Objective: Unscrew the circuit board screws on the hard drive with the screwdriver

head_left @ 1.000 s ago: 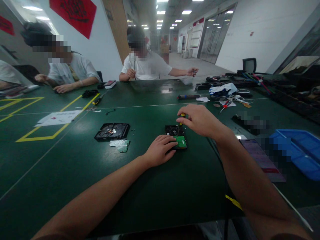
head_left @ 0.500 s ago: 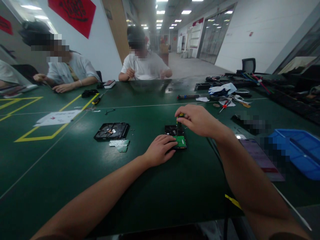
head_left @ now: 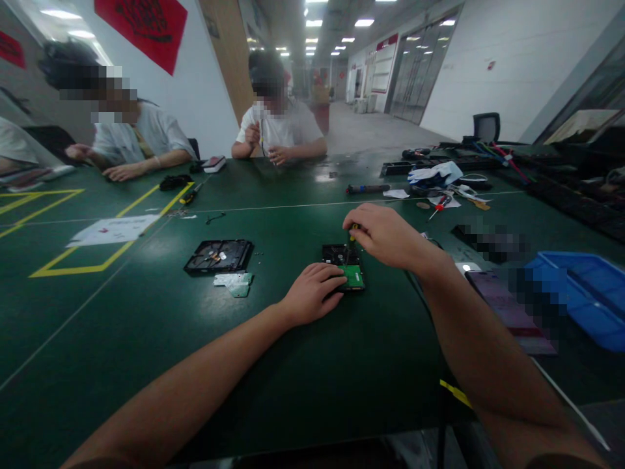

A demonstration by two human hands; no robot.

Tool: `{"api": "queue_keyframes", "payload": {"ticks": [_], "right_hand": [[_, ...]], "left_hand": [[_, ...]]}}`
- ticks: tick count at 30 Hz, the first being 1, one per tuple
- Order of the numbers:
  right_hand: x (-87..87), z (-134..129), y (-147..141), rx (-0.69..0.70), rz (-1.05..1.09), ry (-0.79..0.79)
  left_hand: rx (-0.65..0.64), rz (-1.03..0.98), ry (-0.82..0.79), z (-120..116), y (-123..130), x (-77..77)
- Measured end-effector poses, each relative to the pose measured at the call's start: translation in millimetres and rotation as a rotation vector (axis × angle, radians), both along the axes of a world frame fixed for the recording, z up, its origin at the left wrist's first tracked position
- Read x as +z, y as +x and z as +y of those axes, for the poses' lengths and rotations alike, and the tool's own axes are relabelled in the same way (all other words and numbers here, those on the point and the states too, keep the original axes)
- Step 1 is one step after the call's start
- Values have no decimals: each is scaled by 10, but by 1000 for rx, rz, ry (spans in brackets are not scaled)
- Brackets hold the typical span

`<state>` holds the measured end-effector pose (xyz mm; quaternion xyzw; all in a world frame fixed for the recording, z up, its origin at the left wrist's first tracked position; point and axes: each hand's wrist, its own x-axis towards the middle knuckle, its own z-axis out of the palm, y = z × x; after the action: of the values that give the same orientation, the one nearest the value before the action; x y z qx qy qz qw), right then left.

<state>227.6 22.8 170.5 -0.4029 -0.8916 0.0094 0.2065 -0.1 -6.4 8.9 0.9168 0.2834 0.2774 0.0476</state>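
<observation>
At the middle of the green bench (head_left: 381, 365) lies a black hard drive (head_left: 336, 255), and I take it as the centre of the clock. Its near half carries a green circuit board (head_left: 354, 277). From eight o'clock comes the left hand (head_left: 315, 293); its grip is loosely extended, with the fingers lying on the left side of the board. Toward one o'clock, the right hand (head_left: 383, 236) has a narrow grip around the yellow and black handle of a screwdriver (head_left: 353, 236). The shaft points downward to the drive, but whether the tip touches a screw, I cannot tell. At nine o'clock, well apart, is a second hard drive (head_left: 218, 256), and just beside its near edge lies a loose circuit board (head_left: 237, 284). Between twelve and one o'clock there is a dark cylindrical tool (head_left: 368, 189); at two o'clock, a red-handled screwdriver (head_left: 441, 204). White and blue gloves (head_left: 436, 174) rest a little beyond it. At three o'clock stands a blue tray (head_left: 588, 306). Across the bench, at eleven o'clock, a person in a white T-shirt (head_left: 293, 127) holds something thin.
</observation>
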Motion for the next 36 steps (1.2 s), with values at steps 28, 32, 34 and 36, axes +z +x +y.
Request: {"api": "queue_keyframes", "payload": {"ticks": [28, 32, 34, 36], "right_hand": [[18, -46, -28, 22, 29, -27], [-3, 1, -17, -28, -1, 17], [6, -7, -11, -7, 21, 0], [27, -39, -15, 28, 56, -33]], "left_hand": [[-1, -5, -5, -18, 0, 15], [9, -11, -10, -20, 7, 16], [8, -13, -8, -19, 8, 15], [4, -13, -8, -18, 7, 15]]}}
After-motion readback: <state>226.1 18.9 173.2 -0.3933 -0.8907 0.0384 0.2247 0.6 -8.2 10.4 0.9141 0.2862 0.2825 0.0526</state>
